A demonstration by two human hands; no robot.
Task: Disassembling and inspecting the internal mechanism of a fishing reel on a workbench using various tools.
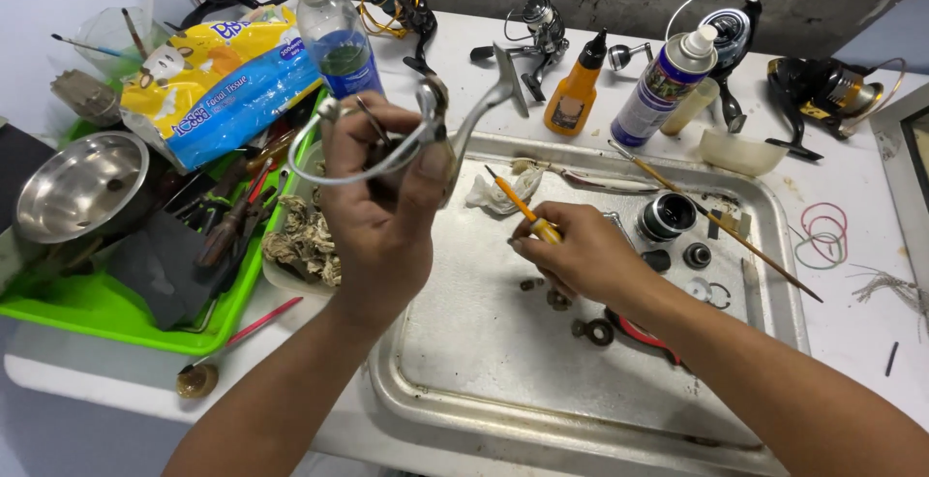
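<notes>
My left hand [382, 211] is raised over the left edge of a metal tray [464, 380] and grips a silver fishing reel body [440, 134] with its wire bail arm curving left. My right hand [581, 254] rests low over the tray and holds a small orange-handled screwdriver [527, 211], tip pointing up-left toward a crumpled white cloth [498, 192]. Small reel parts lie in the tray beside this hand: a spool [668, 216], washers and a gear [595, 330].
A green tray [97, 308] at left holds pliers, a steel bowl [82, 187] and dark pads. Behind stand a tissue pack [218, 80], water bottle [329, 37], orange oil bottle [574, 90], spray can [668, 80] and several reels. A thin brush [716, 221] lies across the metal tray.
</notes>
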